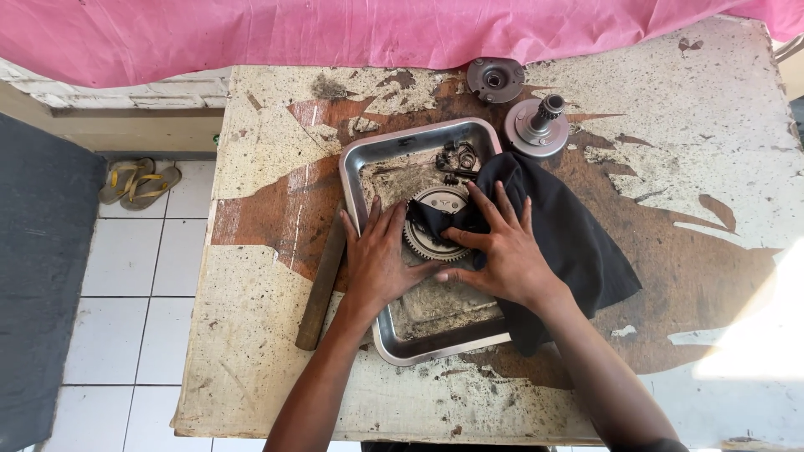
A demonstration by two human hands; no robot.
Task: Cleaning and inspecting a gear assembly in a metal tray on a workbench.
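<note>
A round toothed metal gear lies in a shallow steel tray on a worn table. My left hand rests flat in the tray, fingers spread, touching the gear's left edge. My right hand presses a black cloth onto the gear's right side, fingers spread over the fabric. The cloth hangs over the tray's right rim onto the table. Small springs and dark parts lie in the tray's far right corner.
Two round metal parts stand behind the tray: a flat disc and a hub with a toothed shaft. A brown bar lies left of the tray. Pink fabric covers the far edge. Sandals sit on the tiled floor.
</note>
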